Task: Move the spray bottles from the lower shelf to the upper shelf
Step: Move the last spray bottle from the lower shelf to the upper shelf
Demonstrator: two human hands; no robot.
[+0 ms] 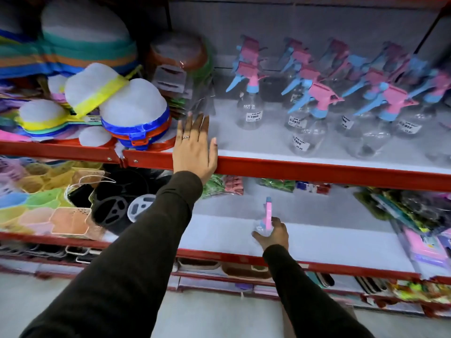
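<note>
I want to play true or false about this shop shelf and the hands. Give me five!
1. The right hand holds a spray bottle on the lower shelf. True.
2. The left hand grips a bottle. False: it lies flat and open on the upper shelf edge.
3. Many spray bottles stand on the upper shelf. True.
4. The bottles' spray heads are green and yellow. False: they are pink and blue.
5. The left hand's fingers wear no ring. False: one finger has a ring.
</note>
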